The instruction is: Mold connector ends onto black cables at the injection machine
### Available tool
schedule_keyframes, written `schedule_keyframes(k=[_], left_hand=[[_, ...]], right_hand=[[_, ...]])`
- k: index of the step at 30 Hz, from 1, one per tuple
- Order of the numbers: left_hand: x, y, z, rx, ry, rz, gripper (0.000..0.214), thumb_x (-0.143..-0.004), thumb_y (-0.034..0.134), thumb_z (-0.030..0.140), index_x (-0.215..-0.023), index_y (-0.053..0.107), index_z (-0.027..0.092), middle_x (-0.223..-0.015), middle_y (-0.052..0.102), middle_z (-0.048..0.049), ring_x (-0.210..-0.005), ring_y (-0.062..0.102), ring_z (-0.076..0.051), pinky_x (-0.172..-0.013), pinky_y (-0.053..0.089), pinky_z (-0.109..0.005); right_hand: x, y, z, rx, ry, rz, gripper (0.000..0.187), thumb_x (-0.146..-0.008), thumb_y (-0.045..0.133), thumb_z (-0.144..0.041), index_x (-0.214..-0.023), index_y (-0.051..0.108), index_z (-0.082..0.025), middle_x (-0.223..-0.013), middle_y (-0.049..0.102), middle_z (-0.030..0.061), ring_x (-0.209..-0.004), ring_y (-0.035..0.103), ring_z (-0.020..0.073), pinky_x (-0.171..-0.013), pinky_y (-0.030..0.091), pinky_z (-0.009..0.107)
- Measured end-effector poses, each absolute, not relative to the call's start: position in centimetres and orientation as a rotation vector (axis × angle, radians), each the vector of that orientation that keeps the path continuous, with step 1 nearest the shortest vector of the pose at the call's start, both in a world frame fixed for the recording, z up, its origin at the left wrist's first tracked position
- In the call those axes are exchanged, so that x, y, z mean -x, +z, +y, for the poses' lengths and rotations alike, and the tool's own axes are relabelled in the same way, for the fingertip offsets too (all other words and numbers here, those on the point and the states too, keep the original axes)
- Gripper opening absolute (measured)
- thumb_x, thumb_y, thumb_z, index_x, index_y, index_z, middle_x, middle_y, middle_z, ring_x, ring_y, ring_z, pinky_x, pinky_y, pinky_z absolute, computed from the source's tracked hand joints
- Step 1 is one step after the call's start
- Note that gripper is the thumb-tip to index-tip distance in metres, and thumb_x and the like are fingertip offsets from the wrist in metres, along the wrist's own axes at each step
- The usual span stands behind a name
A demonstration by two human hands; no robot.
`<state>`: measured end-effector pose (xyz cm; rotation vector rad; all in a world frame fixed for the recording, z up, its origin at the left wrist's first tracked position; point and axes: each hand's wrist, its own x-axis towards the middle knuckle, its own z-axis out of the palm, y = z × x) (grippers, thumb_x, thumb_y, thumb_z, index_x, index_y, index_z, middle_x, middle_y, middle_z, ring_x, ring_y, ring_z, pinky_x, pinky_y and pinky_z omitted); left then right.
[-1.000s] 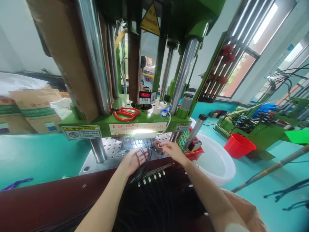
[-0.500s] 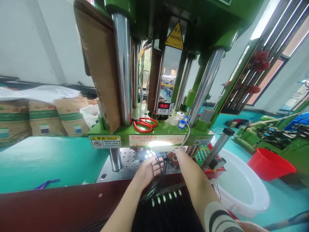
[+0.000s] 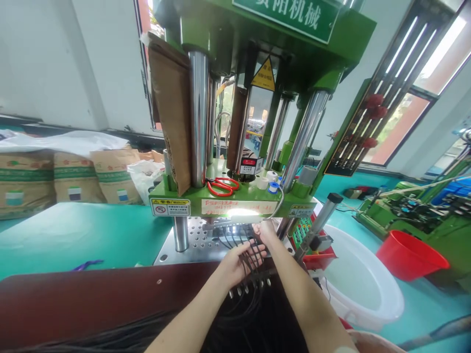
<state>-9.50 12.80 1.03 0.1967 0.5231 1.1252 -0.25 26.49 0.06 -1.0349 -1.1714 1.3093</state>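
Observation:
Palm up in front of the green press (image 3: 176, 193), my left hand (image 3: 237, 262) has its fingers curled around several thin black cables (image 3: 253, 257). The cables run from a metal mould (image 3: 224, 232) under the press down over the table edge. Just beyond, beneath the lit lamp (image 3: 246, 217), my right hand (image 3: 265, 231) has its fingers pressed together at the mould's right end. What it pinches, if anything, cannot be made out. Below the left hand hang metal connectors (image 3: 239, 291) on dark cables.
Red-handled scissors (image 3: 222, 186) and tape rolls (image 3: 273, 187) lie on the press plate. A button panel (image 3: 303, 230) stands to the right, beside a white tub (image 3: 386, 289) and a red bucket (image 3: 412, 252). Paper sacks (image 3: 75, 176) stand at the left.
My left hand has shifted right with the cables, closer to my right hand. My right hand, mostly hidden by the lamp before, now shows beside the mould. The view has tilted up.

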Motion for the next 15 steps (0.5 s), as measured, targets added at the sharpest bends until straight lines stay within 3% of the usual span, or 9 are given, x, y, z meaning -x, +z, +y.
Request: schedule_keyframes(k=[3,7,10,15], left_hand=[[8.7,2.1,11.4,-0.125,1.142,0.521,0.008,-0.08,0.049,0.014,-0.087,0.052,0.011,-0.056,0.054,-0.0007,-0.049,0.055,-0.01,-0.057,0.047,-0.025],[8.6,3.7,9.1,0.002,1.103,0.458,0.015,-0.087,0.039,0.016,-0.076,0.048,0.011,-0.045,0.031,0.0084,-0.032,0.029,0.0,-0.035,0.025,-0.011],[8.5,4.4,6.5,-0.022,1.06,0.44,0.018,-0.087,0.037,0.015,-0.075,0.048,0.009,-0.046,0.027,0.0089,-0.031,0.024,0.001,-0.033,0.016,-0.009],[8.9,4.2,2.4,-0.043,1.085,0.408,0.015,-0.085,0.04,0.014,-0.076,0.051,0.008,-0.048,0.026,0.0086,-0.033,0.023,0.001,-0.033,0.016,-0.009]], right_hand=[[-0.3,0.7,24.3,1.057,1.321,-1.11,0.025,-0.08,0.047,-0.038,-0.067,0.047,-0.017,-0.04,0.047,-0.0056,-0.026,0.035,0.0046,-0.026,0.019,0.014],[-0.3,1.8,22.5,1.05,1.348,-1.068,0.013,-0.069,0.052,-0.031,-0.07,0.049,-0.018,-0.038,0.049,-0.0053,-0.025,0.037,0.0065,-0.025,0.02,0.015],[-0.2,2.0,21.9,1.058,1.37,-1.013,0.012,-0.067,0.053,-0.03,-0.069,0.05,-0.018,-0.037,0.047,-0.0057,-0.025,0.036,0.0058,-0.025,0.018,0.014],[-1.0,1.8,20.6,1.048,1.413,-0.963,0.015,-0.07,0.052,-0.033,-0.07,0.048,-0.018,-0.036,0.049,-0.0046,-0.024,0.032,0.0047,-0.027,0.018,0.015]])
